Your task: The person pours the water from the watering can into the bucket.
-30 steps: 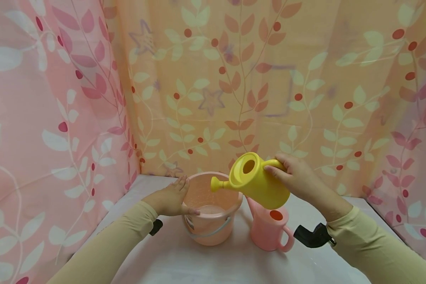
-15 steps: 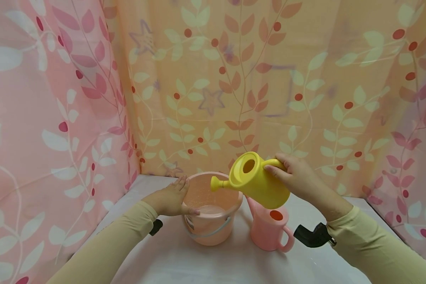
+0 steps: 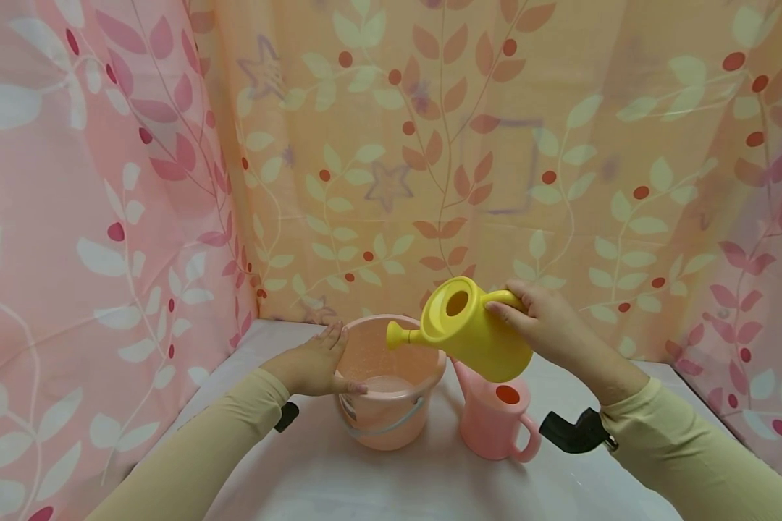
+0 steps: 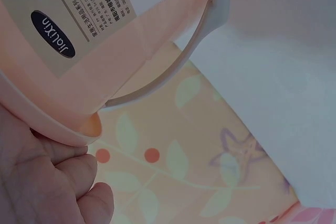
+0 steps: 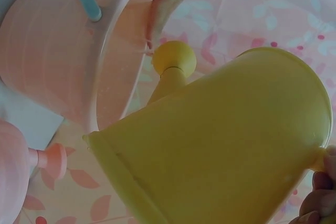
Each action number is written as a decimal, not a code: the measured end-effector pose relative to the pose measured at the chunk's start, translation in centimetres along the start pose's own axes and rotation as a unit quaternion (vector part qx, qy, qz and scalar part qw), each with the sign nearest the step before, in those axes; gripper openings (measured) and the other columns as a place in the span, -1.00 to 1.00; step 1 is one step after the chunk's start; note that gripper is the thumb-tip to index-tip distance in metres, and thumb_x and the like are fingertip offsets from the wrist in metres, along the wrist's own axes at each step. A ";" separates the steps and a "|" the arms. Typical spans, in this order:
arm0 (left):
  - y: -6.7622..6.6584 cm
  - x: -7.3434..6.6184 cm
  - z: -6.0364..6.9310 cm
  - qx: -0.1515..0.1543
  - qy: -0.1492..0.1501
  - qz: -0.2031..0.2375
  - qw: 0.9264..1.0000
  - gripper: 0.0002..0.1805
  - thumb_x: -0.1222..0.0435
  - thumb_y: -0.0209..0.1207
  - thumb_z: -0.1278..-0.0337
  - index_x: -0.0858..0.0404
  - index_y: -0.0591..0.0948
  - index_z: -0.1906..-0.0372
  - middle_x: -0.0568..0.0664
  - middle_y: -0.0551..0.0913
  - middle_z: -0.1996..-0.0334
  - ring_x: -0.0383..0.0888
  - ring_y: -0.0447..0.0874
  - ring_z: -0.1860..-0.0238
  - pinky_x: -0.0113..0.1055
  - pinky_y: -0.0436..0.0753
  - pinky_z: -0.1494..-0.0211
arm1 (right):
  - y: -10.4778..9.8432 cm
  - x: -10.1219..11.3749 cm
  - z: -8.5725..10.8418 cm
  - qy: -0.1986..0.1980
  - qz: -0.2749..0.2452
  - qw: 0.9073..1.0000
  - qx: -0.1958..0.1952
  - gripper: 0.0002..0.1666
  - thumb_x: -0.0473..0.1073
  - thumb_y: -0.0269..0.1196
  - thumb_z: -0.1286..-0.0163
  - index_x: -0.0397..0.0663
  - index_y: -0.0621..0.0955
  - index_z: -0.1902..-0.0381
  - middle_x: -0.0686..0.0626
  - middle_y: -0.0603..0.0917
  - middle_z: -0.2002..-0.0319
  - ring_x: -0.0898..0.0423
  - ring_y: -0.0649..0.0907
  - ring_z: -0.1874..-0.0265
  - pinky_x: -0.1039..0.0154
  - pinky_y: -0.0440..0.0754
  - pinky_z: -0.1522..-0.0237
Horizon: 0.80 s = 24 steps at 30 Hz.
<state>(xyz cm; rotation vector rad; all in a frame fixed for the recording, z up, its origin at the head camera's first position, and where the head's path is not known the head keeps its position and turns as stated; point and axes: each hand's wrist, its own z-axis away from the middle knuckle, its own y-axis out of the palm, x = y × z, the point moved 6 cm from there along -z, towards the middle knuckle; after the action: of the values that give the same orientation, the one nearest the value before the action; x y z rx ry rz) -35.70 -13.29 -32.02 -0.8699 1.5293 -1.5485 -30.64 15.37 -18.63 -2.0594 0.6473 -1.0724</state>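
Observation:
My right hand [image 3: 550, 325] grips the handle of a yellow watering can [image 3: 485, 344] and holds it tilted in the air. Its round spout head points left, over the mouth of a peach bucket [image 3: 384, 420]. My left hand [image 3: 311, 364] rests on the bucket's left rim, fingers straight and thumb lying across the rim. Small specks, perhaps drops, show on the bucket's inner wall; whether water is flowing is hard to tell. In the left wrist view, the bucket's label [image 4: 68, 19] and pale handle [image 4: 163, 82] show beside the fingers.
A pink watering can [image 3: 492, 427] stands upright just right of the bucket, under the yellow one. Both stand on a white-covered table [image 3: 430, 492]. Leaf-patterned curtains [image 3: 365, 145] enclose the back and sides.
The yellow watering can has risen very slightly, its tilt about the same. The left hand, bucket and pink watering can stay where they were.

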 end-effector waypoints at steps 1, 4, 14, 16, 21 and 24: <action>0.0 0.0 0.0 0.000 0.000 0.000 1.000 0.30 -0.50 -0.16 0.21 0.49 -0.06 -0.37 0.34 -0.14 -0.39 0.12 -0.21 -0.41 0.00 0.01 -0.37 | 0.0 0.0 0.0 0.000 0.000 1.000 0.000 -0.70 0.01 0.16 -0.30 -0.12 0.47 0.41 -0.03 0.44 0.54 0.06 0.46 0.48 0.26 0.51 0.44; 0.1 0.0 0.0 -0.001 0.001 0.003 1.000 0.29 -0.49 -0.14 0.19 0.49 -0.05 -0.37 0.34 -0.13 -0.39 0.12 -0.20 -0.41 0.01 0.01 -0.37 | 0.0 0.0 0.0 -0.001 0.000 1.000 0.000 -0.70 0.01 0.17 -0.29 -0.12 0.46 0.42 -0.03 0.43 0.54 0.06 0.46 0.49 0.26 0.50 0.45; 0.1 0.1 0.0 0.000 0.000 -0.005 1.000 0.29 -0.50 -0.16 0.20 0.49 -0.05 -0.37 0.34 -0.13 -0.39 0.12 -0.19 -0.41 0.01 0.01 -0.37 | -0.1 0.1 -0.1 -0.003 -0.006 1.000 -0.001 -0.70 0.01 0.17 -0.30 -0.12 0.46 0.41 -0.03 0.43 0.55 0.06 0.47 0.49 0.26 0.51 0.45; 0.1 0.1 0.0 0.001 -0.002 -0.004 1.000 0.29 -0.51 -0.17 0.20 0.48 -0.05 -0.38 0.34 -0.13 -0.39 0.12 -0.19 -0.41 0.00 0.00 -0.37 | -0.1 0.2 -0.1 -0.003 -0.004 1.000 -0.001 -0.70 0.01 0.17 -0.30 -0.12 0.46 0.42 -0.03 0.44 0.55 0.06 0.47 0.50 0.26 0.51 0.45; 0.0 0.0 0.1 0.001 -0.003 0.001 1.000 0.29 -0.50 -0.16 0.20 0.48 -0.04 -0.38 0.34 -0.13 -0.39 0.12 -0.18 -0.41 0.01 0.00 -0.37 | -0.1 0.2 0.0 -0.004 0.000 1.000 -0.001 -0.70 0.01 0.17 -0.29 -0.11 0.46 0.42 -0.02 0.44 0.56 0.06 0.47 0.50 0.26 0.51 0.45; -0.1 0.0 0.1 0.001 -0.002 0.000 1.000 0.28 -0.50 -0.16 0.19 0.48 -0.04 -0.37 0.34 -0.13 -0.39 0.12 -0.18 -0.41 0.00 0.01 -0.37 | -0.1 0.2 -0.1 -0.007 0.002 1.000 -0.004 -0.70 0.01 0.17 -0.29 -0.11 0.46 0.42 -0.02 0.44 0.56 0.06 0.46 0.50 0.26 0.50 0.46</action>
<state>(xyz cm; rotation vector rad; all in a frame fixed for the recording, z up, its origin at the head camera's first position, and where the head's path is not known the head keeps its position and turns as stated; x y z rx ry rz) -35.61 -13.33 -31.96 -0.8719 1.5245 -1.5470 -30.59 15.28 -18.43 -2.0685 0.6496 -1.0545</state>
